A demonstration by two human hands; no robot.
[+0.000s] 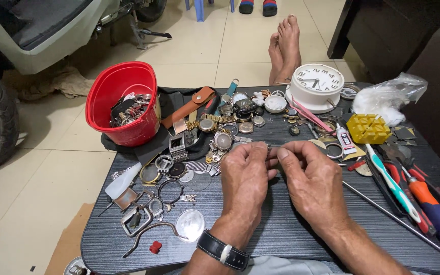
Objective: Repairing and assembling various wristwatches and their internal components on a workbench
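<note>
- Your left hand (244,175) and right hand (309,175) meet mid-table (281,229), fingertips pressed together, pinching a small metal watch part (270,148).
- Watch cases (220,130) lie just beyond, toward the far edge.

A low dark table with a grooved, wood-grain top (281,229) stands on a pale tiled floor (47,173) and carries a red plastic bucket (128,127) at its far left corner and a round white analogue clock (315,85) at the far edge. A heap of loose watch cases, rings and straps (215,132) spreads between them and down the left side, with a clear round watch glass (190,224) near the front. On the right lie a yellow plastic block (367,128), a white-and-teal toothbrush (390,183) and an orange-and-blue-handled screwdriver (436,214).
</note>
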